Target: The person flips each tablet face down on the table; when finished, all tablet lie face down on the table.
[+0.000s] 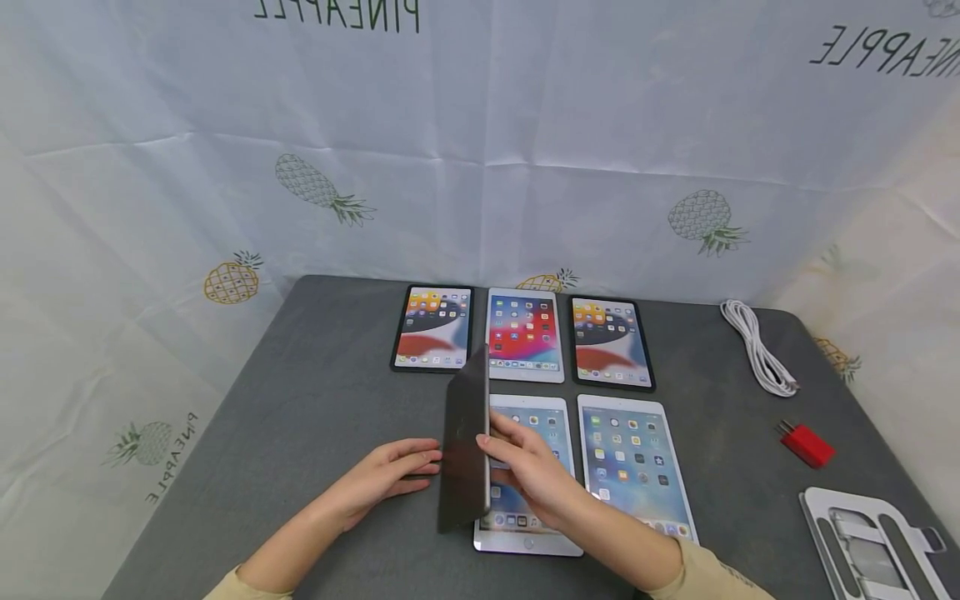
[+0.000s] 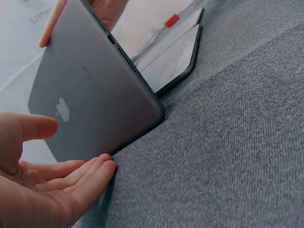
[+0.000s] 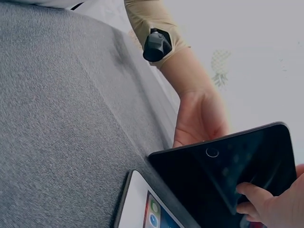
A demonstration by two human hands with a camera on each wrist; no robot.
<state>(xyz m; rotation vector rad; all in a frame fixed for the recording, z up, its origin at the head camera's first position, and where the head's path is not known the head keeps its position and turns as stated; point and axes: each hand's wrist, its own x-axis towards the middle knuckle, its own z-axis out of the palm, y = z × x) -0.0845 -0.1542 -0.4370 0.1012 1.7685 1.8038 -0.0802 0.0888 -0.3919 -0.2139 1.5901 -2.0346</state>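
My right hand [image 1: 528, 467] grips a dark grey tablet [image 1: 463, 450] by its edge, thumb on one side and fingers across the black screen. The tablet stands steeply tilted on its long edge, its grey back with an apple logo turned toward my left hand [image 1: 393, 475]. That hand lies palm up in the left wrist view, fingers extended, fingertips right at the tablet's lower edge. Beside the tablet lies a white tablet [image 1: 528, 546] with its screen lit, partly covered by my right hand. Another lit white tablet [image 1: 633, 467] lies to its right.
Along the back lie a black-framed tablet [image 1: 432, 327], a white tablet with a red screen [image 1: 523, 335] and another black-framed tablet [image 1: 611, 342]. On the right are a coiled white cable [image 1: 759, 350], a red charger [image 1: 807, 446] and a silver stand [image 1: 870, 542]. A pineapple-print curtain hangs behind.
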